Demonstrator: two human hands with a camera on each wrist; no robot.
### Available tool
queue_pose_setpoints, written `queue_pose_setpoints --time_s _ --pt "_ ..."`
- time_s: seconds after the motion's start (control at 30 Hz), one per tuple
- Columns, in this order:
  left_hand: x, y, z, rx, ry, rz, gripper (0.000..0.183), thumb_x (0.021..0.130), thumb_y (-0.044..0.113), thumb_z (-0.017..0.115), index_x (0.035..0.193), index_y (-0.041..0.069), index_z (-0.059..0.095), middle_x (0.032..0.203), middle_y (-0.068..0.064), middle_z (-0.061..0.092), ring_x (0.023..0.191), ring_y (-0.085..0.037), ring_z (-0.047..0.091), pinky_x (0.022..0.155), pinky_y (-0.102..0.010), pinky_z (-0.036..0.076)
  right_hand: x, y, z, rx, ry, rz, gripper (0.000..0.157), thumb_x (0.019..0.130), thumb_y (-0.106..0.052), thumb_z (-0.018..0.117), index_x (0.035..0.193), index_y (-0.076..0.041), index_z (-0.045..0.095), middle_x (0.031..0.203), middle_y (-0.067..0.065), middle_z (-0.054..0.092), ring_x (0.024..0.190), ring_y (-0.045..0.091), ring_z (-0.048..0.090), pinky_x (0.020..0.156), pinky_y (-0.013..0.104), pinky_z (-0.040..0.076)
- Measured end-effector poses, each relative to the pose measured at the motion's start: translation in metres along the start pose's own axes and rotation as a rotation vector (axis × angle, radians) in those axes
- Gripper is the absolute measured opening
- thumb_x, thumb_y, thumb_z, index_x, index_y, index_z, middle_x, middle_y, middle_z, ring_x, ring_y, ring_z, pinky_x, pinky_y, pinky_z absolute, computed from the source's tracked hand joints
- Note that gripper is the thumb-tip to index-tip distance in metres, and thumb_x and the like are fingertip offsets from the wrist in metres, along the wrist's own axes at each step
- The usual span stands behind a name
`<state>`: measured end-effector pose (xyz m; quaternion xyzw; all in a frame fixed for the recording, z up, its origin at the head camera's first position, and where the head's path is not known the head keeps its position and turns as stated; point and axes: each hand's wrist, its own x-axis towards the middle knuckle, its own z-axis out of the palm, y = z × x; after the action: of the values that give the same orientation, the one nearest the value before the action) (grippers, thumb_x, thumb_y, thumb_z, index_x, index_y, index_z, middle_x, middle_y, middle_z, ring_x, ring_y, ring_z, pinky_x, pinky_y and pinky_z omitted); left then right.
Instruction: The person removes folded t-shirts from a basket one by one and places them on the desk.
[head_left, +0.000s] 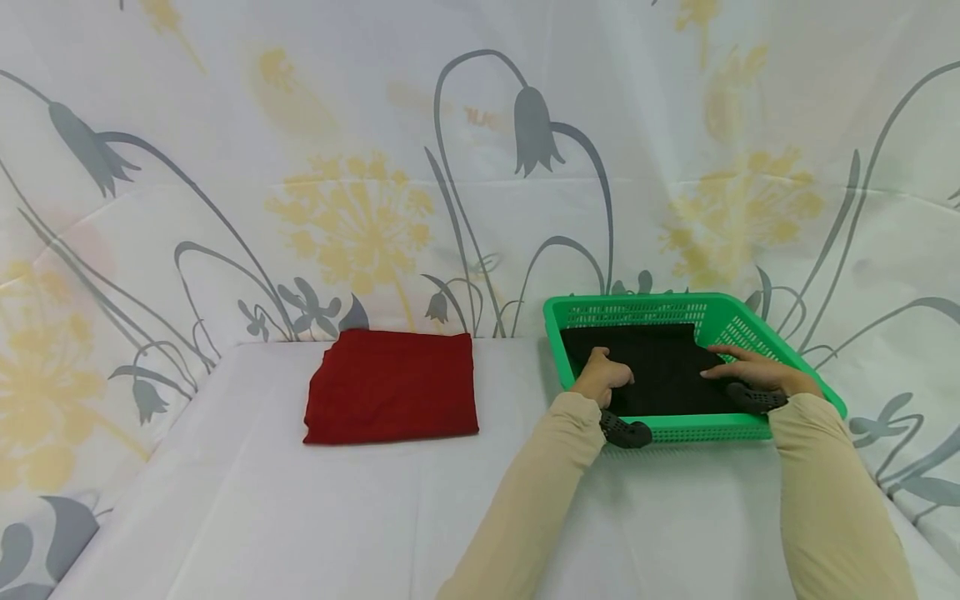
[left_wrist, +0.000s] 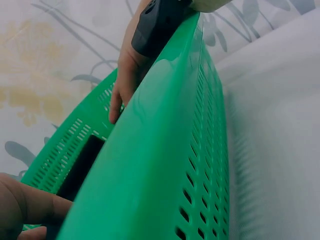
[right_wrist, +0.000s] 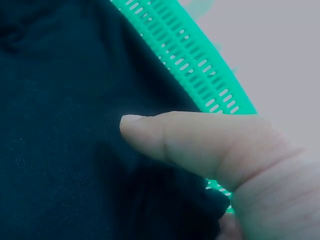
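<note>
A folded black cloth (head_left: 656, 371) lies in the green plastic basket (head_left: 693, 422). At its left side my left hand (head_left: 602, 379) grips the cloth, with thumb and fingers bent at the edge. My right hand (head_left: 757, 371) holds the cloth's right side. In the right wrist view the thumb (right_wrist: 170, 137) lies over the dark fabric (right_wrist: 55, 125), and the other fingers are mostly hidden beneath it. The left wrist view shows the basket's near rim (left_wrist: 145, 135) up close, covering most of the cloth.
A folded red cloth (head_left: 393, 387) lies on the white-covered table (head_left: 337, 517), left of the basket. Behind the table hangs a curtain (head_left: 480, 167) with grey and yellow flower prints. The basket's slotted walls stand all round the black cloth.
</note>
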<state>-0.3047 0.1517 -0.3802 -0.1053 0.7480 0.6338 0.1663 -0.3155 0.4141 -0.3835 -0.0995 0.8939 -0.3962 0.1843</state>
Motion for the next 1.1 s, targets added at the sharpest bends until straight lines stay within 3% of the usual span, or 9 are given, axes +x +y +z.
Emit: queue_pose_setpoints --time_s 0.13,0.33,0.6,0.87,0.97,1.1 --pt "0.0 0.001 -0.002 0.022 -0.019 -0.015 0.058 0.089 -0.001 0.064 0.139 0.019 0.045 0.134 -0.009 0.048 0.059 -0.018 0.031 0.053 -0.031 0.029 -0.001 -0.002 0.0 -0.055 0.025 -0.042 0.078 0.093 -0.014 0.061 0.145 0.016 0.011 0.143 0.047 -0.002 0.128 0.065 0.003 0.097 0.072 0.02" --pt "-0.002 0.002 -0.003 0.026 -0.017 -0.035 0.061 0.088 -0.003 0.062 0.141 0.021 0.044 0.131 -0.007 0.051 0.046 -0.014 0.012 0.044 -0.027 0.017 -0.003 -0.003 0.001 -0.093 0.053 -0.09 0.073 0.092 -0.01 0.061 0.146 0.013 0.017 0.144 0.047 0.0 0.129 0.065 0.002 0.097 0.073 0.019" --pt "-0.002 0.003 -0.004 0.012 -0.008 -0.022 0.061 0.087 -0.006 0.061 0.14 0.021 0.046 0.132 -0.006 0.051 0.051 -0.016 0.02 0.047 -0.03 0.019 -0.003 -0.006 0.002 -0.091 0.05 -0.118 0.064 0.094 -0.01 0.058 0.144 0.013 0.025 0.144 0.046 0.005 0.129 0.065 0.006 0.097 0.072 0.021" --pt "-0.003 0.001 -0.003 -0.027 0.005 0.012 0.061 0.085 -0.01 0.06 0.137 0.018 0.048 0.135 -0.007 0.049 0.076 -0.024 0.045 0.056 -0.034 0.028 -0.002 -0.006 -0.001 -0.086 0.063 -0.041 0.074 0.091 -0.021 0.066 0.145 0.01 0.027 0.145 0.045 0.006 0.13 0.063 0.008 0.098 0.07 0.022" --pt "-0.002 0.001 -0.002 -0.036 0.01 0.014 0.061 0.084 -0.011 0.06 0.136 0.019 0.049 0.133 -0.006 0.049 0.074 -0.023 0.044 0.055 -0.034 0.026 -0.002 -0.007 0.0 -0.097 0.08 -0.046 0.074 0.089 -0.021 0.068 0.145 0.008 0.03 0.145 0.045 0.008 0.13 0.062 0.01 0.098 0.069 0.024" --pt "-0.002 0.001 -0.002 -0.035 0.001 0.004 0.062 0.085 -0.01 0.059 0.137 0.022 0.048 0.127 -0.005 0.053 0.056 -0.019 0.029 0.05 -0.032 0.02 -0.005 -0.013 0.002 -0.135 0.1 -0.052 0.071 0.09 -0.019 0.067 0.145 0.01 0.031 0.144 0.045 0.012 0.129 0.062 0.015 0.097 0.067 0.028"
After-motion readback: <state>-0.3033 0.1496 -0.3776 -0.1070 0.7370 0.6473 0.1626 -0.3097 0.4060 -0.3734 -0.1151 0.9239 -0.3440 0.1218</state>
